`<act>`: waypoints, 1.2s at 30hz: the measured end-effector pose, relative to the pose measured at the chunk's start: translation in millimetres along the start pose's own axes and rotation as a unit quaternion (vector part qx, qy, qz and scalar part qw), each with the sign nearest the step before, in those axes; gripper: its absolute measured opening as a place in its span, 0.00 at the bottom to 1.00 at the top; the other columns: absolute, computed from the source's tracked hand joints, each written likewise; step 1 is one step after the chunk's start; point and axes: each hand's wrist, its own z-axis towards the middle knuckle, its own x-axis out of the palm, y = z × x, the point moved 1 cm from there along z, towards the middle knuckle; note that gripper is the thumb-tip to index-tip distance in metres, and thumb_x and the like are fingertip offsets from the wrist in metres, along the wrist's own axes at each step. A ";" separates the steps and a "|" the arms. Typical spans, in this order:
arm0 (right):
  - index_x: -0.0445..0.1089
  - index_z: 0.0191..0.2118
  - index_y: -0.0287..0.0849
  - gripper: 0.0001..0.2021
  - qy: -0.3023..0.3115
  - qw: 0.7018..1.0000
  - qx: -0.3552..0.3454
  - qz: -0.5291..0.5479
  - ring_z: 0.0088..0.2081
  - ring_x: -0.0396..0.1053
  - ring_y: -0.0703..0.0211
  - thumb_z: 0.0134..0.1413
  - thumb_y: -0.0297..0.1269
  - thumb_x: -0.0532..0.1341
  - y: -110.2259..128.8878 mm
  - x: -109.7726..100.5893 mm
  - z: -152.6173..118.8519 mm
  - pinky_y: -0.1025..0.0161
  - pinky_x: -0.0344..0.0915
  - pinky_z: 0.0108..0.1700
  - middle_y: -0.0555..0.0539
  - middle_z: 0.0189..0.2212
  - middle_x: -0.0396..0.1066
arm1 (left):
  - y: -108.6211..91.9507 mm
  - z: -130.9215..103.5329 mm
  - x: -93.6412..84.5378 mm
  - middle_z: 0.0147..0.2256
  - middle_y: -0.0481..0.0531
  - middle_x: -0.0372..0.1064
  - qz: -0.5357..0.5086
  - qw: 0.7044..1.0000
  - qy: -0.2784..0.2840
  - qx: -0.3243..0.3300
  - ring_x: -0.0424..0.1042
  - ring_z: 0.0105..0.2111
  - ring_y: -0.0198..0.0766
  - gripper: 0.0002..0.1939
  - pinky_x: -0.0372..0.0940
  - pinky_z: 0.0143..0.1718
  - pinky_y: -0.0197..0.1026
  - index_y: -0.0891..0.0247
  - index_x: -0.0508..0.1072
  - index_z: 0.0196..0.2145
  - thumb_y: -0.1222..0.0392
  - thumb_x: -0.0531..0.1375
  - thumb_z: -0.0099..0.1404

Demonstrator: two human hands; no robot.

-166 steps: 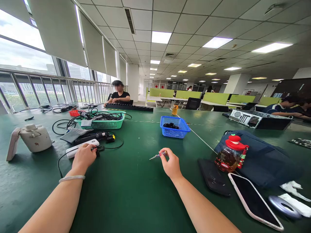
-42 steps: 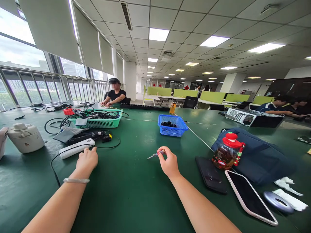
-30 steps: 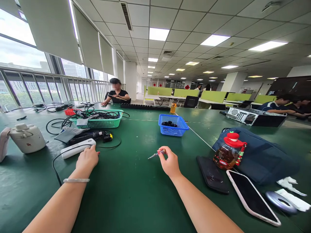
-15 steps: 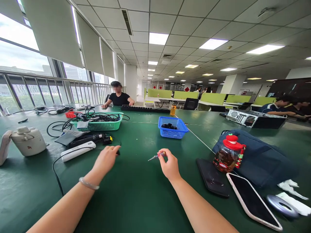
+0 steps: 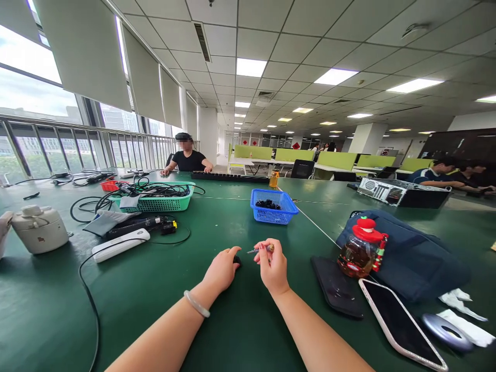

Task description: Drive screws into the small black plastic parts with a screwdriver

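Near the middle of the green table, my left hand has its fingers closed on a small black piece, mostly covered by the hand, so its kind is unclear. Just to the right, my right hand grips a small screwdriver by its handle. Its thin shaft points left, toward the black piece, with a gap between them. Beyond both hands stands a blue plastic basket with small black parts in it.
A green basket of cables, a white power strip and a white jug stand left. On the right are a red-lidded jar, a phone, a black pouch and a dark bag. A person sits opposite.
My left hand has moved right with the small black piece, coming close to my right hand. The screwdriver has shifted slightly right and its shaft now lies more level.
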 end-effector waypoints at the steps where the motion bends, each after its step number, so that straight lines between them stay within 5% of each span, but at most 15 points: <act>1: 0.60 0.37 0.44 0.05 0.017 1.000 -0.014 -0.012 0.23 0.68 0.65 0.62 0.39 0.52 3.6 -0.6 -0.9 0.67 0.66 0.27 0.49 0.30 0.71 | 3.4 0.0 1.0 0.48 0.57 0.70 -0.021 1.000 -0.006 0.000 0.69 0.48 0.45 0.25 0.62 0.50 0.44 0.60 0.66 0.55 0.66 0.59 0.59; 10: 0.63 0.24 0.45 0.15 0.169 0.972 -0.144 -0.073 0.26 0.66 0.61 0.61 0.41 0.51 29.0 2.1 -4.9 0.64 0.63 0.32 0.49 0.23 0.68 | 20.5 2.1 1.1 0.44 0.55 0.74 -0.163 0.987 0.005 -0.003 0.72 0.46 0.43 0.24 0.63 0.52 0.43 0.63 0.71 0.49 0.67 0.63 0.52; 16: 0.64 0.26 0.45 0.14 0.141 0.982 -0.126 -0.032 0.31 0.69 0.59 0.62 0.38 0.50 26.6 1.0 -3.9 0.63 0.66 0.36 0.47 0.27 0.69 | 19.6 1.8 -0.4 0.44 0.52 0.75 -0.174 0.985 0.015 -0.005 0.73 0.45 0.41 0.24 0.64 0.51 0.41 0.59 0.72 0.48 0.68 0.63 0.51; 36: 0.65 0.24 0.43 0.17 0.133 0.988 -0.080 -0.024 0.24 0.63 0.62 0.63 0.40 0.48 21.9 -1.1 -6.2 0.65 0.61 0.29 0.50 0.20 0.63 | 21.8 2.1 -1.3 0.45 0.52 0.74 -0.123 0.992 0.024 0.019 0.71 0.46 0.43 0.19 0.63 0.51 0.42 0.59 0.76 0.45 0.65 0.62 0.53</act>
